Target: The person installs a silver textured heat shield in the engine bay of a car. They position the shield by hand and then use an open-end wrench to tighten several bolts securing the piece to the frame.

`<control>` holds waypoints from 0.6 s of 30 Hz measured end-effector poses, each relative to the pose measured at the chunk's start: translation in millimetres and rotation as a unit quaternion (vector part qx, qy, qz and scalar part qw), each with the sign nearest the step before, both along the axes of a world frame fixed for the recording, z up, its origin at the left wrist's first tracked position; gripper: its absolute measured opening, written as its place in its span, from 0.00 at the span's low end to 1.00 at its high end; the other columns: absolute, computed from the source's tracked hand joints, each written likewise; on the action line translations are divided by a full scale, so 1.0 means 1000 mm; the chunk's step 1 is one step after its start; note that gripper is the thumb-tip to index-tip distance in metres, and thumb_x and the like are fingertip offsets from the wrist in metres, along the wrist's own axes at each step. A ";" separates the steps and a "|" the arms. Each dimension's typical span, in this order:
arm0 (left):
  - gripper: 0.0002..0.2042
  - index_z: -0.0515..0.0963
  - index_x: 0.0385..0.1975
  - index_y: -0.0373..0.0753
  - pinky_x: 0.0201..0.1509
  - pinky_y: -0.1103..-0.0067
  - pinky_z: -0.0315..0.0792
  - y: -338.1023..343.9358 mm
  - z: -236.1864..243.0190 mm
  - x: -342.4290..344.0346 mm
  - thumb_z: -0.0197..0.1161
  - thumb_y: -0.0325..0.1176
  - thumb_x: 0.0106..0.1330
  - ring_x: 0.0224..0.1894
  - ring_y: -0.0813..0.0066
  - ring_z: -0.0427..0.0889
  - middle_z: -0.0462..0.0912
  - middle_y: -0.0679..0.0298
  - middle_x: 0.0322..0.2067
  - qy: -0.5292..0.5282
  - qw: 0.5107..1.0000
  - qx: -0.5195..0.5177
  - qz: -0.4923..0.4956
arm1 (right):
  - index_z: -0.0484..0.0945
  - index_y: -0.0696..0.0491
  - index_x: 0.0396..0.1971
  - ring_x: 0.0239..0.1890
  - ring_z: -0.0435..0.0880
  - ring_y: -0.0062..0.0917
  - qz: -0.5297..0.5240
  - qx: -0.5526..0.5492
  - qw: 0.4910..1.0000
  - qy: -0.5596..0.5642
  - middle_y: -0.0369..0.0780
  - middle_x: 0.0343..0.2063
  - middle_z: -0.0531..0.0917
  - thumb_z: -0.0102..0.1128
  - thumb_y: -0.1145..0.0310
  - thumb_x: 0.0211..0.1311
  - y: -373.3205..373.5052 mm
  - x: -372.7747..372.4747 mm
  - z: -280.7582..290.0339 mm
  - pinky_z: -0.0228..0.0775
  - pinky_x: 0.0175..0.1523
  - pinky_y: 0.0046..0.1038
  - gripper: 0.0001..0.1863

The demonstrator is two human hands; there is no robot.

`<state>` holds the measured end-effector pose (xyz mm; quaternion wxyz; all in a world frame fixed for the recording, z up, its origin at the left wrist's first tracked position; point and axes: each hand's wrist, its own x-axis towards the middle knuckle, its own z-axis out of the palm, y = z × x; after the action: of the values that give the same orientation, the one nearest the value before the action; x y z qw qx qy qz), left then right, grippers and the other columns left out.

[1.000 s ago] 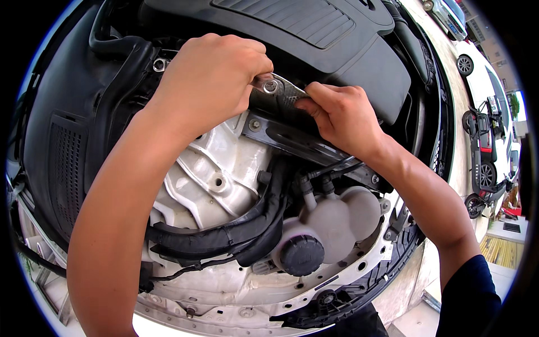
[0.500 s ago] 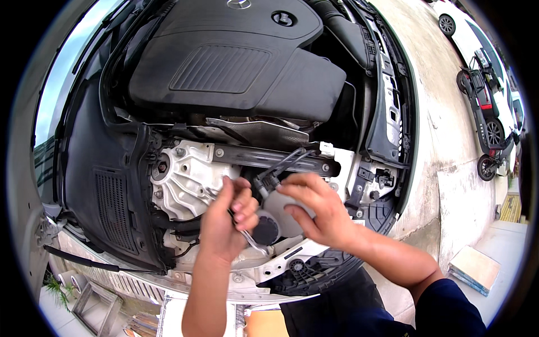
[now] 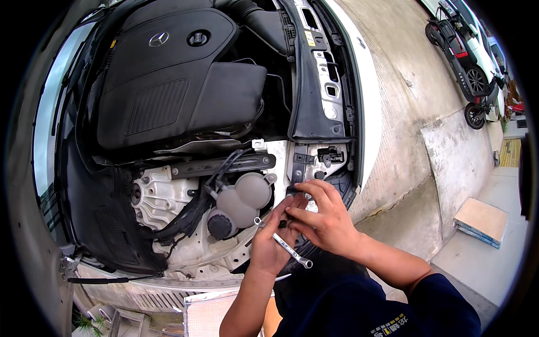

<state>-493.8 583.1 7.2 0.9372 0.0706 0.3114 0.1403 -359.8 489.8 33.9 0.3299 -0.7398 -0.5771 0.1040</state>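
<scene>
A double-ended ring wrench (image 3: 284,245) lies slantwise across my left hand (image 3: 268,242), held at the thumb with both of its ends sticking out. The palm is turned up, and a small black piece (image 3: 282,223), too small to name, sits in it. My right hand (image 3: 327,218) reaches over that palm with bent fingers, thumb near the black piece; what its fingertips pinch, if anything, is hidden. Left of my hands is a pale coolant tank (image 3: 245,197) with a black cap (image 3: 220,224). Farther left stands a ribbed light-metal strut mount (image 3: 163,196).
A black engine cover (image 3: 168,84) fills the far left of the open bay. A dark brace bar (image 3: 222,165) crosses behind the tank. The car's white front edge (image 3: 368,106) curves at the right. Beyond are a parked scooter (image 3: 461,67) and a stack of boards (image 3: 480,222).
My view has shifted right. Both hands have left the strut mount and coolant tank and come together at the right, near the car's edge. The wrench has stayed in my left hand.
</scene>
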 end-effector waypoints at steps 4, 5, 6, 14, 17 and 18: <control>0.20 0.64 0.64 0.28 0.72 0.68 0.61 0.007 0.010 0.002 0.41 0.30 0.77 0.69 0.57 0.63 0.62 0.45 0.67 0.054 0.993 0.079 -0.075 | 0.80 0.54 0.39 0.57 0.73 0.45 -0.007 0.011 0.998 0.054 0.46 0.53 0.75 0.70 0.71 0.50 0.005 0.004 -0.003 0.68 0.57 0.43 0.14; 0.18 0.66 0.62 0.28 0.66 0.70 0.68 0.008 0.008 0.001 0.43 0.28 0.76 0.62 0.61 0.72 0.68 0.46 0.63 0.030 0.997 0.056 -0.051 | 0.80 0.55 0.37 0.55 0.75 0.44 -0.017 0.022 0.996 0.083 0.46 0.51 0.77 0.69 0.73 0.50 0.008 0.005 -0.003 0.70 0.56 0.42 0.13; 0.18 0.66 0.62 0.28 0.66 0.70 0.68 0.014 0.005 0.000 0.43 0.28 0.76 0.62 0.61 0.72 0.68 0.46 0.63 0.033 0.996 0.058 -0.053 | 0.80 0.55 0.37 0.55 0.75 0.44 -0.018 0.025 0.996 0.086 0.46 0.51 0.77 0.69 0.73 0.50 0.011 0.007 -0.011 0.70 0.56 0.42 0.13; 0.18 0.70 0.62 0.33 0.25 0.84 0.58 0.134 -0.049 0.030 0.52 0.33 0.75 0.21 0.87 0.59 0.62 0.75 0.19 0.339 0.668 0.659 -0.062 | 0.78 0.58 0.34 0.39 0.83 0.42 0.017 -0.051 0.996 0.069 0.45 0.32 0.83 0.67 0.74 0.54 0.103 0.082 -0.066 0.75 0.44 0.39 0.09; 0.19 0.73 0.59 0.35 0.32 0.74 0.70 0.168 -0.069 0.053 0.58 0.33 0.70 0.22 0.71 0.73 0.74 0.62 0.21 0.404 0.477 0.763 -0.166 | 0.80 0.57 0.34 0.40 0.83 0.42 0.106 -0.145 0.983 -0.048 0.45 0.32 0.84 0.66 0.73 0.53 0.150 0.110 -0.093 0.76 0.47 0.39 0.08; 0.20 0.74 0.58 0.36 0.36 0.69 0.77 0.175 -0.071 0.055 0.62 0.33 0.67 0.22 0.63 0.80 0.80 0.56 0.22 0.427 0.364 0.800 -0.214 | 0.82 0.56 0.34 0.40 0.84 0.42 0.134 -0.196 0.969 -0.070 0.45 0.32 0.85 0.66 0.73 0.52 0.163 0.114 -0.098 0.77 0.47 0.38 0.08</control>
<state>-438.8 758.3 -64.2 0.1818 0.9017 0.3861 0.0695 -245.6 652.8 -64.0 0.1203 -0.7115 -0.6609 0.2062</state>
